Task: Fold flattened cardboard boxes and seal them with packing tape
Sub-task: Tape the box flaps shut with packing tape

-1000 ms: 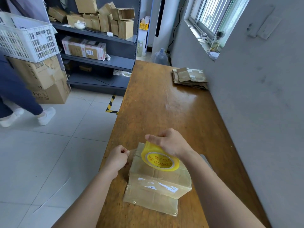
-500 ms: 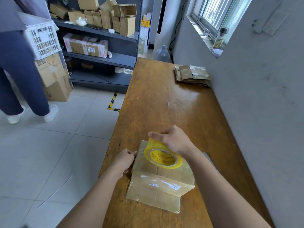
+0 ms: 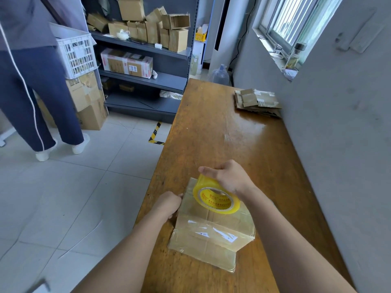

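Lower centre of frame: small brown cardboard box [image 3: 211,227], glossy with clear tape, sits on the brown wooden tabletop [image 3: 222,134] near its left edge. A yellow roll of packing tape [image 3: 215,198] rests tilted on the box's top, and the right hand [image 3: 229,176] grips it from the far side, fingers [image 3: 208,170] wrapped over the roll's upper rim. The left hand [image 3: 167,205] is bunched against the box's left side, fingers curled round that edge with the tips hidden; a stack of flattened cardboard [image 3: 257,101] lies upper right, by the wall.
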`<state>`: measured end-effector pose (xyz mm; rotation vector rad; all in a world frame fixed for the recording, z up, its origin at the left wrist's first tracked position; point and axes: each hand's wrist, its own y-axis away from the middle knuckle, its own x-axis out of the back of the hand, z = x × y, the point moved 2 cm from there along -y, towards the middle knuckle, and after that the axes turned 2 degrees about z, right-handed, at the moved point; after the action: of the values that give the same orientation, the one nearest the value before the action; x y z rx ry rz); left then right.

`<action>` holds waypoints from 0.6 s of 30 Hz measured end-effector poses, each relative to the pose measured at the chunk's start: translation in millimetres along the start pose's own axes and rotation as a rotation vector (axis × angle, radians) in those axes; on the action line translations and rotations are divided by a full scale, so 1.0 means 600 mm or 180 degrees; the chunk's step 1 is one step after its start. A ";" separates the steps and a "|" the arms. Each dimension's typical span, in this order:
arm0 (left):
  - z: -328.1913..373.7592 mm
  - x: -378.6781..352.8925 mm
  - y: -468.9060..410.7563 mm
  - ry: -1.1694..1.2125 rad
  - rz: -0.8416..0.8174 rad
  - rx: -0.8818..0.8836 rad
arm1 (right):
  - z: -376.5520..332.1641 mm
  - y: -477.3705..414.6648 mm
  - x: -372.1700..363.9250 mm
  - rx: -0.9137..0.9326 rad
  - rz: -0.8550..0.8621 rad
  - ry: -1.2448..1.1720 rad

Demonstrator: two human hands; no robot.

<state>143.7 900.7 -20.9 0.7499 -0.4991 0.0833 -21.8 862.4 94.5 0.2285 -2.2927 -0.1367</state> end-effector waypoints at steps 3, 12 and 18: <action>0.000 0.002 0.001 -0.0026 0.0677 -0.0704 | 0.000 0.000 0.001 -0.0019 0.0039 0.0007; 0.003 0.002 0.039 -0.0159 0.0866 -0.1622 | 0.000 0.000 0.001 -0.0009 0.0115 -0.0006; 0.042 0.009 0.014 0.0623 0.0438 -0.1118 | -0.001 0.006 -0.001 0.0017 0.0198 0.0111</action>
<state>136.0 889.4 2.4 0.3584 -0.3647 0.1900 -21.4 866.1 95.3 0.1609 -2.2631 -0.0940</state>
